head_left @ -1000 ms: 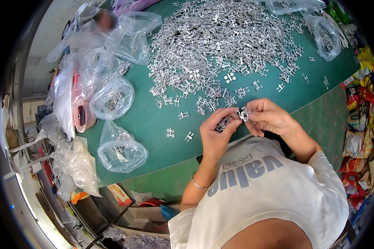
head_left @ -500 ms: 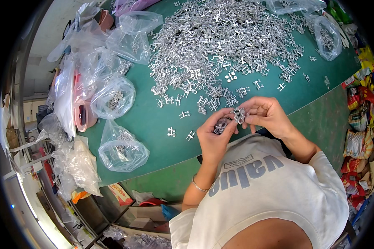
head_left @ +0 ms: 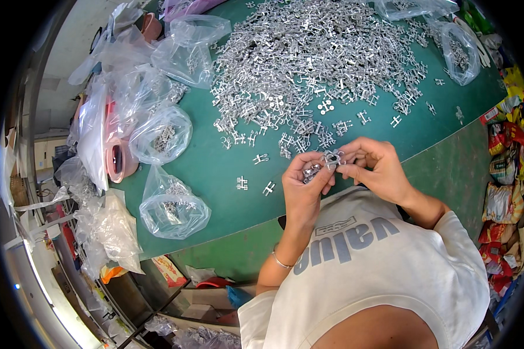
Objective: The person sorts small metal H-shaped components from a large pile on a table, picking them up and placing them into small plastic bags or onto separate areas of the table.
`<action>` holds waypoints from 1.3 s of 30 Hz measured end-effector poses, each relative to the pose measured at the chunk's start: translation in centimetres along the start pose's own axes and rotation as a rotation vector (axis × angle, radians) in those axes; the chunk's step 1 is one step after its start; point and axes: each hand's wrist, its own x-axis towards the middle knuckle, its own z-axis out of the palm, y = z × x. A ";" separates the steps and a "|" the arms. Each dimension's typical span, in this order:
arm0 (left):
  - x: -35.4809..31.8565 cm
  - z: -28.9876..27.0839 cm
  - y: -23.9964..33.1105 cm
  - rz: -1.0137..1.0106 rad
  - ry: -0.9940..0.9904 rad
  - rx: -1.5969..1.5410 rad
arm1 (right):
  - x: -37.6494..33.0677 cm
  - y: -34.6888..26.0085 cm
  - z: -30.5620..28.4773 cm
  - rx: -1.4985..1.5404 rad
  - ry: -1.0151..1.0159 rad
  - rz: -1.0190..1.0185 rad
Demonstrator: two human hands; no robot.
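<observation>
Close to the table's near edge, my left hand [head_left: 304, 181] curls round several small silver metal parts [head_left: 311, 173]. Its thumb and fingertips also pinch one silver metal part [head_left: 332, 158] at the top. The fingers of my right hand [head_left: 371, 164] hold the other side of that same part, so both hands meet on it. Just beyond my hands, a large pile of similar silver metal parts [head_left: 314, 58] spreads over the green table [head_left: 215, 157]. A few loose ones, such as a small H-shaped part [head_left: 241, 183], lie left of my left hand.
Clear plastic bags with silver parts inside, such as an open bag [head_left: 174, 212], stand along the table's left side. Near them is a pink container [head_left: 121, 161]. Another clear bag [head_left: 461, 55] sits at the far right. Colourful packages [head_left: 502, 203] are stacked beyond the right edge.
Both hands have stayed together near the edge, with the pinched part turned slightly between the fingertips. My left hand's grip on the other parts has shifted a little.
</observation>
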 end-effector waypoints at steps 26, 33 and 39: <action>1.8 -1.0 -2.1 -0.464 -0.188 -0.156 | 0.3 2.1 -3.2 -0.671 0.036 -0.445; 2.6 1.7 -2.5 -0.508 -0.111 -0.153 | -0.1 4.8 -11.7 -1.214 0.827 -0.316; 2.9 1.7 -3.9 -0.465 -0.111 -0.138 | 0.8 6.5 -5.9 -0.987 0.372 -0.435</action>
